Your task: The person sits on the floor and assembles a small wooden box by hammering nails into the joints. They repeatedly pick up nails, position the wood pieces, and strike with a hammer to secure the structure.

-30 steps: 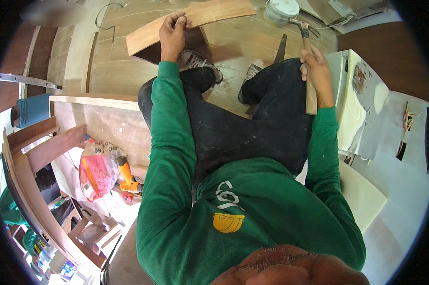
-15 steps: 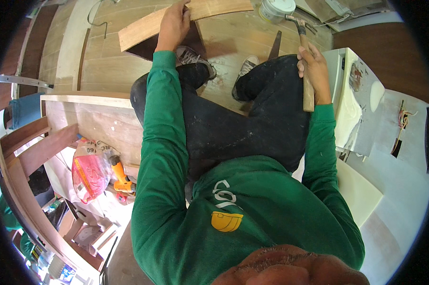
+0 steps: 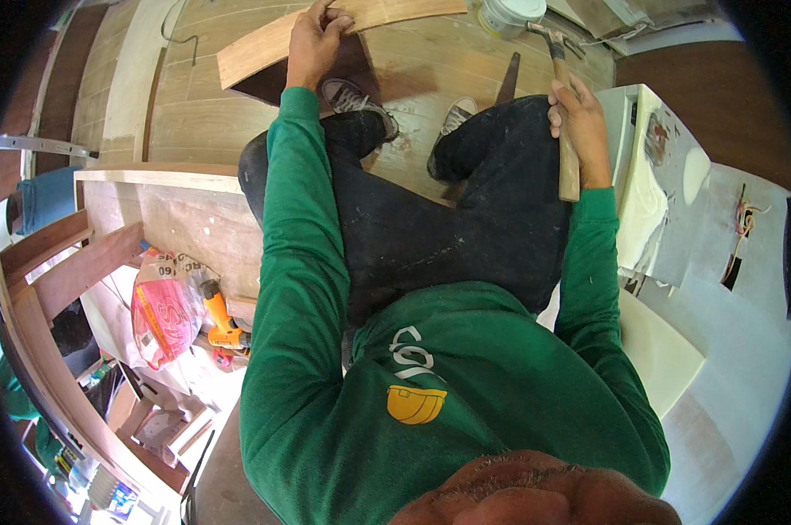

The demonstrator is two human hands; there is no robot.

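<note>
My right hand (image 3: 581,122) is wrapped round the wooden handle of a claw hammer (image 3: 569,179) above my right knee, the metal head pointing away from me. At the far side, my left hand (image 3: 315,45) rests at a pale wooden board (image 3: 260,59). Its thumb and fingertips are pinched together above the board's edge; whatever is between them is too small to make out. Beneath the board stands a dark brown panel (image 3: 268,85), close to my left shoe (image 3: 347,98).
A white bucket (image 3: 511,16) stands on the floor beyond the hammer. A hand saw's dark blade (image 3: 508,80) lies near my right shoe. On the left are a wooden frame (image 3: 163,178), an orange drill (image 3: 223,319) and a red-and-clear plastic bag (image 3: 159,319). A white cabinet (image 3: 667,166) flanks my right arm.
My left hand has shifted slightly and its fingers have drawn into a pinch over the board. The hammer stays in my right hand, nearly still.
</note>
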